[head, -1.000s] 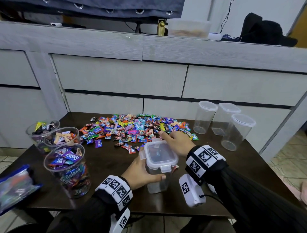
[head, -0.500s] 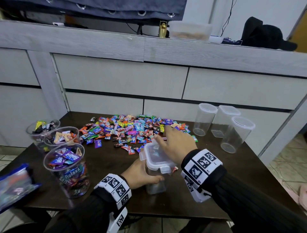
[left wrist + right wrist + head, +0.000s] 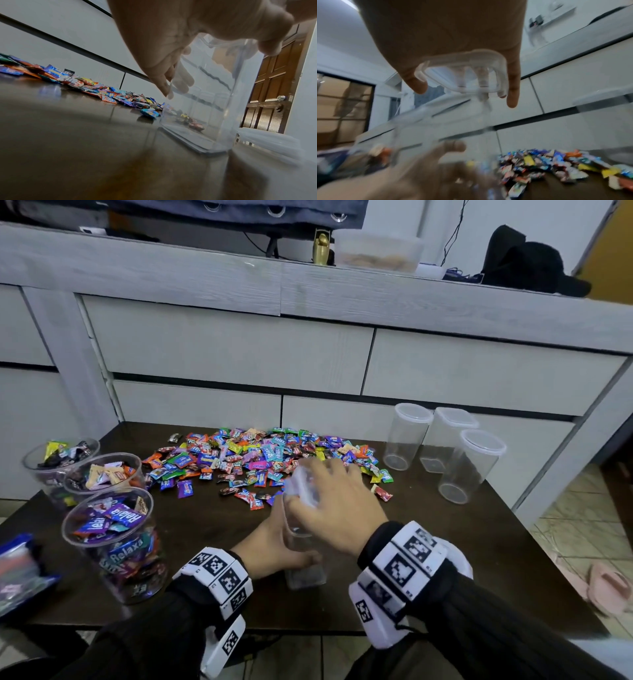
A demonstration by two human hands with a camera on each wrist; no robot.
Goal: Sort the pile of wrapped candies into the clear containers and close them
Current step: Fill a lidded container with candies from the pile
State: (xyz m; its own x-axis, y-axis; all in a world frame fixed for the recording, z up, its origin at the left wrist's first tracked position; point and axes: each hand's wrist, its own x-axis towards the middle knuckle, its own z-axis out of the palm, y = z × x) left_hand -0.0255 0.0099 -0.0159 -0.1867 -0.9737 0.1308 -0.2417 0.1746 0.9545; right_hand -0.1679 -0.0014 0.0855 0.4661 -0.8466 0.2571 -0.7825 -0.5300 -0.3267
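Gripping the square clear container (image 3: 303,559) low on its side, the left hand (image 3: 270,546) has fingers and thumb wrapped round it while it stands on the dark table (image 3: 205,529). Right hand (image 3: 337,508) sits just above, fingers curled over the clear lid (image 3: 462,75), holding it off the rim. Candy pile (image 3: 260,460) lies just beyond both hands; three lidded empty containers (image 3: 442,446) stand off to the right.

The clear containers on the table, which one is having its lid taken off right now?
The square container gripped by the left hand; the right hand holds its lid above it.
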